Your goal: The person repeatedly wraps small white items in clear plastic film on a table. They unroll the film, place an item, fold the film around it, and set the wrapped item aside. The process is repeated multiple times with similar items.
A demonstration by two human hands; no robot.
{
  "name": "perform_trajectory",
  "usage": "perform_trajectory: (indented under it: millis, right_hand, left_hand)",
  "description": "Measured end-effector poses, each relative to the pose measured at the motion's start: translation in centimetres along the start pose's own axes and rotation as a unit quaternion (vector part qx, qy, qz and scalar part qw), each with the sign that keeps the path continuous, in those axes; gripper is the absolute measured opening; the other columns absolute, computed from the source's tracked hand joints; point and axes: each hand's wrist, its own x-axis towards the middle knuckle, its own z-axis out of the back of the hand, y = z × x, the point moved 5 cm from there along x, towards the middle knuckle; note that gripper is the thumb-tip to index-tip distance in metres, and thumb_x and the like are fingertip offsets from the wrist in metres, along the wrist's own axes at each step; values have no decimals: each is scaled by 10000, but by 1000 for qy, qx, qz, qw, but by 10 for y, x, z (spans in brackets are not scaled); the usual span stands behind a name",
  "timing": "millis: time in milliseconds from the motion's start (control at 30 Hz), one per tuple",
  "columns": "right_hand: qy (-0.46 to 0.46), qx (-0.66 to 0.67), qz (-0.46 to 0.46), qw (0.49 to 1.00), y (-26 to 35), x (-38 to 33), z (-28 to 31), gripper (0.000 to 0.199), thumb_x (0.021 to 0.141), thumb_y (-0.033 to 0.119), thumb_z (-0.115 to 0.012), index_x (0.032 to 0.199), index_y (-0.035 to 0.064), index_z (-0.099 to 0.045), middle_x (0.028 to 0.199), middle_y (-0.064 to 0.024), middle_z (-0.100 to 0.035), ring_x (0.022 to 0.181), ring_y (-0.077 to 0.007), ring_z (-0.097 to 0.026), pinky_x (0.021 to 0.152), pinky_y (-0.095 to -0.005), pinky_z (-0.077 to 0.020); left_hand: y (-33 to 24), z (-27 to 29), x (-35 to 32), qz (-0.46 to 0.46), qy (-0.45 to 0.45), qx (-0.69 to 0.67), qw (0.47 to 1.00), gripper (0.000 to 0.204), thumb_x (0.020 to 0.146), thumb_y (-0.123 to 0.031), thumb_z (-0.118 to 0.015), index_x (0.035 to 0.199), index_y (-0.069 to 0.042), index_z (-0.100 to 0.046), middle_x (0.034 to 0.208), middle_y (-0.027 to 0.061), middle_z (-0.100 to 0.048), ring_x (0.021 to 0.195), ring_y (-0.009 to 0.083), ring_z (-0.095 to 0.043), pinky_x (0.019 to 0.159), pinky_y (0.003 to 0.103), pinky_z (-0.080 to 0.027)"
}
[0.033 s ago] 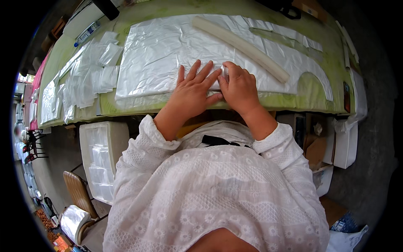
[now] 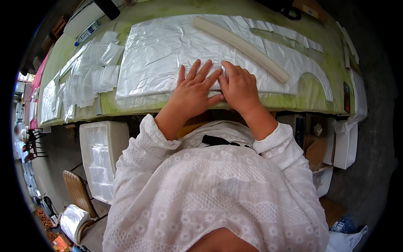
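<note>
A stack of thin, whitish, see-through plastic bags (image 2: pixel 155 50) lies flat across the green-covered table, with a curved cut-out at its right end. My left hand (image 2: pixel 195 88) presses down on its near edge, fingers spread and palm down. Right beside it, my right hand (image 2: pixel 241 86) has its fingers curled, and thumb and forefinger pinch a bit of the plastic next to my left forefinger. How much plastic it grips is hidden. A cream-coloured tube (image 2: pixel 241 48) rests slantwise on top of the bags, beyond my right hand.
Smaller folded clear bags (image 2: pixel 86 77) are heaped on the left of the table (image 2: pixel 111 103), near a plastic bottle (image 2: pixel 87 33). A phone-like dark object (image 2: pixel 346 97) lies at the right edge. Below stand a white crate of bags (image 2: pixel 105 161) and a brown chair (image 2: pixel 79 191).
</note>
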Motion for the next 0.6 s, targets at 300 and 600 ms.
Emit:
perform_trajectory:
  millis: [300, 600]
  right_hand:
    - [126, -22, 1, 992, -3, 14, -2, 398, 870, 275, -676, 1241, 134, -695, 906, -116, -678, 852, -338, -659, 775, -457, -535]
    - [207, 66, 90, 972, 52, -47, 29, 435, 814, 267, -727, 1231, 146, -702, 940, -91, -614, 923, -320, -591, 845, -470, -447]
  left_hand:
    - [-6, -9, -85, 30, -116, -332, 936, 618, 875, -152, -789, 1424, -88, -513, 1477, 140, -482, 1322, 300, -497, 1092, 446, -452]
    - [-9, -59, -107, 260, -14, -654, 710, 490, 986, 34, -599, 1448, -89, -489, 1216, 19, -616, 1037, 89, -600, 933, 259, -495]
